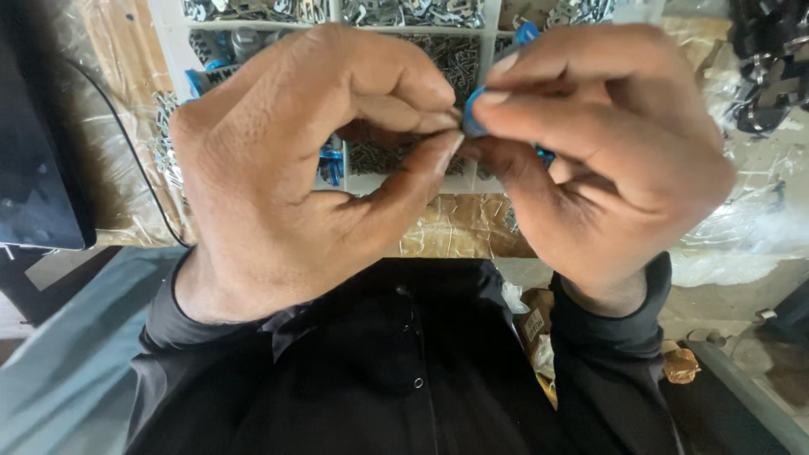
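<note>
Both my hands are raised close to the camera, fingertips meeting in the middle. My left hand (295, 177) pinches with thumb and forefinger against a small blue plastic part (474, 114). My right hand (615, 160) grips that same blue part between thumb and fingers; another bit of blue shows under its fingers. Most of the part is hidden by the fingertips. Dark long sleeves cover both wrists.
Behind the hands lies a white compartment tray (337, 13) filled with several small grey metal pieces and blue parts. It rests on a surface wrapped in brownish plastic film (459, 227). A dark device (38, 168) is at the left; clear plastic bags (758, 211) are at the right.
</note>
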### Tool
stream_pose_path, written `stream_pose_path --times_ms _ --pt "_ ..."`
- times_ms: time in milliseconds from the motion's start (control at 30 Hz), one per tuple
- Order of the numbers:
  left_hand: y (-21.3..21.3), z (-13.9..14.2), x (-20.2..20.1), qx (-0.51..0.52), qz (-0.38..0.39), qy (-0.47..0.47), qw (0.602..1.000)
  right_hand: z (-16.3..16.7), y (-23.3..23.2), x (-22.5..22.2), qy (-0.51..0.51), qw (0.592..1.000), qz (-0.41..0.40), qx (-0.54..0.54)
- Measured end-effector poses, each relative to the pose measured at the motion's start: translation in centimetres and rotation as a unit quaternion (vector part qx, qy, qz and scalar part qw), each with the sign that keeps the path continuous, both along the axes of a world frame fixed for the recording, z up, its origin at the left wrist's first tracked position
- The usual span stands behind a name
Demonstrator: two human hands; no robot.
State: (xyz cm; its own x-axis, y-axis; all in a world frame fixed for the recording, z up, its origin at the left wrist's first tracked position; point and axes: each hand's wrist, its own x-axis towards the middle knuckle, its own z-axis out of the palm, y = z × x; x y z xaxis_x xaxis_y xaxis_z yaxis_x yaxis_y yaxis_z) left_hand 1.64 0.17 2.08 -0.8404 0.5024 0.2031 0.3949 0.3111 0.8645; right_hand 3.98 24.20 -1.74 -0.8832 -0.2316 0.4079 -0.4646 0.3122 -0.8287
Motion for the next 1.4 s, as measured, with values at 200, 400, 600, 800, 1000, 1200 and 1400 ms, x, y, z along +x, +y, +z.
stream_pose_path --times_ms 200,400,600,800,1000,1200,1400 --pt "-0.5 1.7 -2.4 -0.005 -0.090 -0.063 0.994 -1.0 -0.3 0.7 -0.056 0.978 0.145 -0.138" --pt "-2.2 1.4 -0.5 -0.103 0.007 0.081 0.991 0.7 -0.6 -0.1 -0.165 0.952 0.085 -0.245" --pt "-7.7 -2.4 1.2 -0.238 -0.059 0.147 0.958 0.6 1.6 4.9 -0.107 0.917 0.045 -0.380" --pt "-0.5 0.1 -0.4 -0.242 -0.389 0.234 0.857 -0.6 0.6 15.9 -0.209 0.804 -0.073 -0.551" --pt "25.0 0.6 -4.6 -0.046 -0.297 0.401 0.866 -2.7 -2.1 21.7 -0.300 0.810 -0.073 -0.498" --pt "34.3 -7.3 -8.0 -0.320 -0.192 0.468 0.801 -2.4 -2.2 26.3 -0.241 0.826 -0.122 -0.495" --pt "32.1 -5.5 -9.9 -0.051 -0.152 0.506 0.848 -2.6 -0.2 25.5 -0.203 0.857 -0.176 -0.439"
